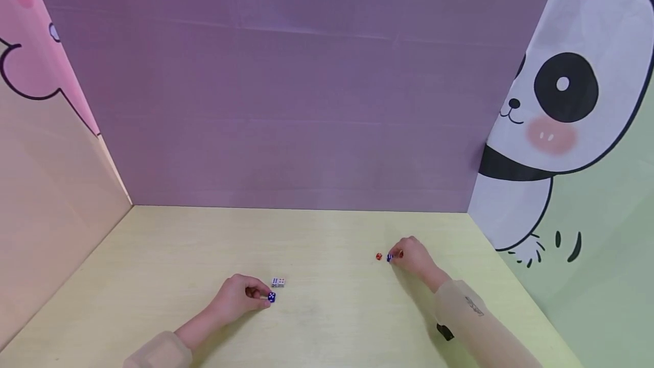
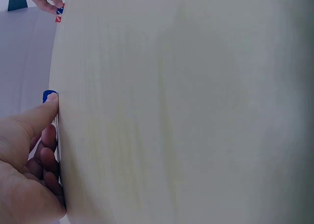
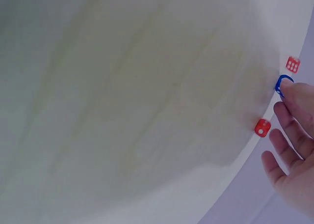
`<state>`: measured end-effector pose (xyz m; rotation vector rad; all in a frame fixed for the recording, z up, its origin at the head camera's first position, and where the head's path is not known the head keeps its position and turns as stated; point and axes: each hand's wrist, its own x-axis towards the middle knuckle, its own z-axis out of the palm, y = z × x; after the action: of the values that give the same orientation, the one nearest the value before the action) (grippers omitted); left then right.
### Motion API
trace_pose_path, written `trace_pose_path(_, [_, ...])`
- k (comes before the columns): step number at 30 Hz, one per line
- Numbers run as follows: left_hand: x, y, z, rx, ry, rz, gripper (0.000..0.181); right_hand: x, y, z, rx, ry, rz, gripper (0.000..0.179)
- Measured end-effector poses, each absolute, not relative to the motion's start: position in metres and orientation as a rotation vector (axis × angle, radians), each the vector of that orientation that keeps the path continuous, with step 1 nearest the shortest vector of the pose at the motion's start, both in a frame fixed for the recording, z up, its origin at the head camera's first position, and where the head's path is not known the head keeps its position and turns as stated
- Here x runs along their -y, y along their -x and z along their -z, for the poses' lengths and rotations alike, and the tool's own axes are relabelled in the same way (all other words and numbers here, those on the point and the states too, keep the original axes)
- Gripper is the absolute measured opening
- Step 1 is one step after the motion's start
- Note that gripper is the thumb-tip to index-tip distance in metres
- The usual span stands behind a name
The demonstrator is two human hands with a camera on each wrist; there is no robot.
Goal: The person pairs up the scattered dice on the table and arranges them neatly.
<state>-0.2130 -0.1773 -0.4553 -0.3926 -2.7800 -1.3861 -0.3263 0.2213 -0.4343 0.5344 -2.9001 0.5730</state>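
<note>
My left hand (image 1: pixel 240 298) pinches a blue die (image 1: pixel 271 297) with white pips between thumb and fingertips, low over the table. Just behind that die, two white dice (image 1: pixel 278 282) stand side by side. At the right, my right hand (image 1: pixel 413 257) pinches another blue die (image 3: pixel 281 86) between thumb and finger; its other fingers spread loosely apart. One red die (image 1: pixel 378 256) sits to the left of this blue die. A second red die (image 3: pixel 262 128) shows near the lower fingers of the right hand, partly hidden by them in the head view.
The pale wooden table (image 1: pixel 327 322) ends at a purple back panel (image 1: pixel 306 101). A side wall with a panda picture (image 1: pixel 562 146) bounds the right, and a pinkish wall (image 1: pixel 51 203) the left. A small black object (image 1: pixel 445 332) shows beneath the right sleeve.
</note>
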Motion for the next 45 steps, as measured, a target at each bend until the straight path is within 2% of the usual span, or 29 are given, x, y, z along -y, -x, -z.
trace_pose_path(10, [0.179, 0.214, 0.457, 2.779, 0.414, 1.374, 0.015, -0.210, 0.305, 0.435, 2.860, -0.592, -0.445, 0.010])
trace_pose_path(18, [0.179, 0.213, 0.457, 2.783, 0.389, 1.371, 0.016, -0.206, 0.289, 0.438, 2.880, -0.539, -0.770, 0.012])
trace_pose_path(28, [0.178, 0.212, 0.459, 2.794, 0.363, 1.381, 0.016, -0.200, 0.272, 0.443, 2.946, -0.314, -1.139, 0.013])
trace_pose_path(45, [0.179, 0.214, 0.459, 2.796, 0.371, 1.390, 0.016, -0.173, 0.255, 0.444, 2.968, -0.431, -1.212, 0.016])
